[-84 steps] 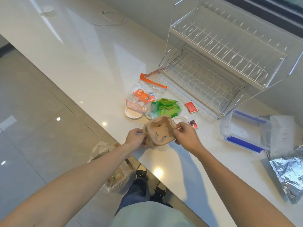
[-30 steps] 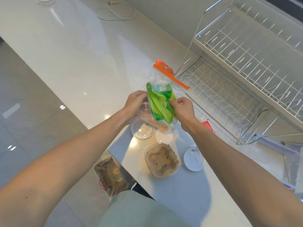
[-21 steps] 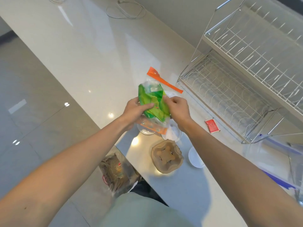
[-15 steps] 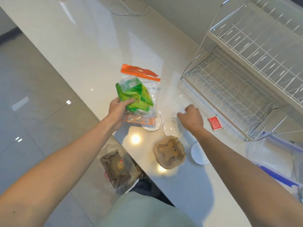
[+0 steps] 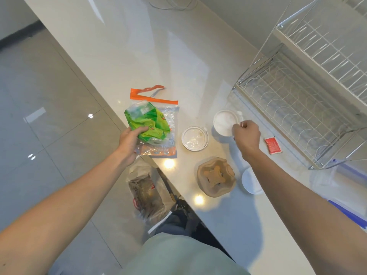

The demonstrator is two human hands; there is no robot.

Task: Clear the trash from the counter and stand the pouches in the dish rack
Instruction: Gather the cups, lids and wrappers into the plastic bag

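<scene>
My left hand grips a crumpled green wrapper together with a clear zip pouch that has an orange top strip, held over the counter's front edge. My right hand pinches the rim of a clear plastic lid, tilted up off the counter. A second clear lid lies flat between my hands. A brown paper cup carrier sits nearer to me. A red sauce packet lies beside the wire dish rack at the right.
A white lid lies partly under my right forearm. A plastic trash bag stands on the floor below the counter edge. A clear box with blue clips sits at the right edge. A cable lies far back on the counter.
I set the cup carrier down and lifted the wrapper and pouch with both hands. My left hand has carried them left; my right hand let go and picked up a clear lid.
</scene>
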